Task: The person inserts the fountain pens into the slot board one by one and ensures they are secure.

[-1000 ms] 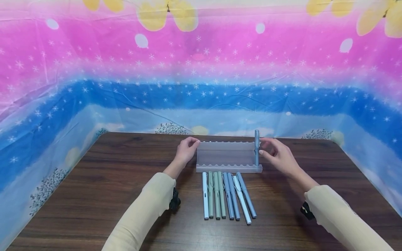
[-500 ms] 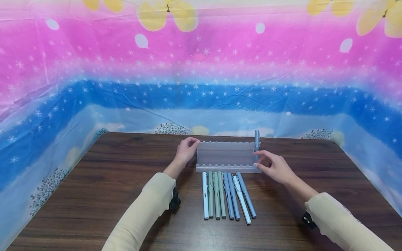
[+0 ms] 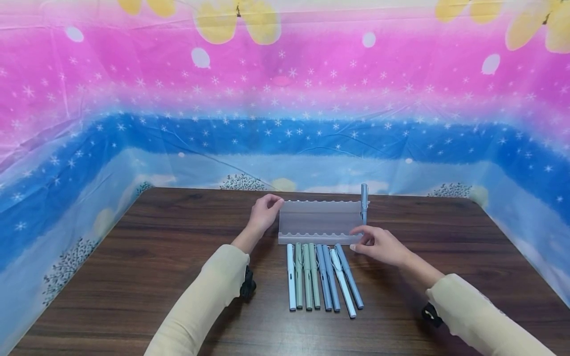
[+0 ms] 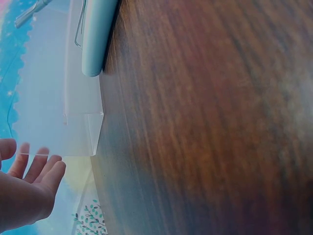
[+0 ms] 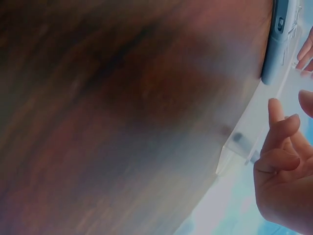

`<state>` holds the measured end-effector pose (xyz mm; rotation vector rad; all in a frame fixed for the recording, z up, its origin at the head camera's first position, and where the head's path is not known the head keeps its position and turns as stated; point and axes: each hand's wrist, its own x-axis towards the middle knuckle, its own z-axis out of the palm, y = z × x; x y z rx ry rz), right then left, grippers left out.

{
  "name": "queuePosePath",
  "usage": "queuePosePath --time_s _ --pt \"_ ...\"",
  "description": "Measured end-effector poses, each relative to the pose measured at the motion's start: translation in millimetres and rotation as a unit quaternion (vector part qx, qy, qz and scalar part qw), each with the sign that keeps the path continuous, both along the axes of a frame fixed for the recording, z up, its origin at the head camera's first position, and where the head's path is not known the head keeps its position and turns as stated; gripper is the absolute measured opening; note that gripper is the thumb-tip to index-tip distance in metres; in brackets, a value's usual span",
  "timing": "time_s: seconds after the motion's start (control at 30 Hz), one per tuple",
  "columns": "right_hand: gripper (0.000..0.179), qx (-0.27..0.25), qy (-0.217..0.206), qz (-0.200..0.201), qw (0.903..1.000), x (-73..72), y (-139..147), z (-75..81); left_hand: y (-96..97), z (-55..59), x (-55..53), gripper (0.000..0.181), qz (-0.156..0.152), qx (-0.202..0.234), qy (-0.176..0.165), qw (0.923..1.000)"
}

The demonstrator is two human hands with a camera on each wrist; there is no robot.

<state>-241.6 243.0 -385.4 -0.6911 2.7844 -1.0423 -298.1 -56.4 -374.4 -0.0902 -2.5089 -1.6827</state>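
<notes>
A translucent pen rack with scalloped edges stands on the table. My left hand pinches its upper left edge, fingertips behind the clear panel in the left wrist view. One grey-blue pen stands upright in the rack's far right slot, its lower part hidden by my right hand. That hand holds nothing; thumb and forefinger are apart, near the rack's front right corner. Just in front of the rack lie several pens side by side: a pale blue pen, green pens, darker blue pens and a whitish-blue pen.
The dark wood-grain table extends widely on both sides. A pink and blue printed cloth hangs behind and along its sides. The two rightmost pens lie slanted.
My right hand has come away from the upright pen, moving down and left toward the front of the rack. The left hand, rack and lying pens have stayed put.
</notes>
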Motion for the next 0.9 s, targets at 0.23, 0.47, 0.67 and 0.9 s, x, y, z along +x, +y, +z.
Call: queuePosePath --time_s 0.23,0.47,0.67,0.9 --pt "0.037 0.004 -0.035 0.013 0.9993 0.4 -5 -1.3 -0.1 0.4 0.1 0.023 0.0 0.002 -0.003 1.0" --pt "0.037 0.003 -0.038 0.027 0.9989 3.1 -14 -0.5 -0.2 0.4 -0.3 0.023 0.001 -0.002 0.002 1.0" --pt "0.037 0.025 -0.028 0.047 0.9982 5.2 -20 -4.3 0.0 -0.3 -0.1 0.023 0.001 -0.001 0.002 1.0" --pt "0.037 0.041 0.007 0.069 0.9967 6.4 -23 -6.7 -0.1 -0.4 -0.5 0.023 -0.001 0.0 0.0 1.0"
